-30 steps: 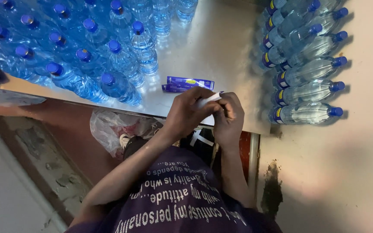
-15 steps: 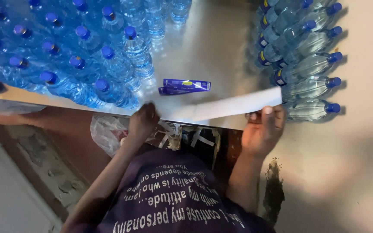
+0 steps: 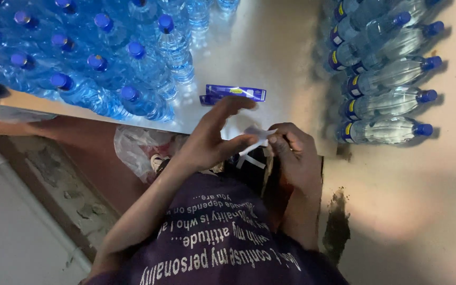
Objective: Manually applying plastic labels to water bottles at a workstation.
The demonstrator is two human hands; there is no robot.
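Metal table [image 3: 270, 47], white paper strip [image 3: 257, 136] pinched between left hand [image 3: 215, 140] and right hand [image 3: 294, 153]

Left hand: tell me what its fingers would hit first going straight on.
The left hand points up and right over the table. Its outstretched fingers would probably meet the blue label strips first, though depth is unclear.

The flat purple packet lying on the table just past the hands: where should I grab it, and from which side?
Judging by its pose, take the purple packet across its narrow width near the middle, coming down from above. It lies flat on the table, long and thin, on top of a second packet. The bottles crowd its left, so approach from the near edge, where the left hand and right hand are.
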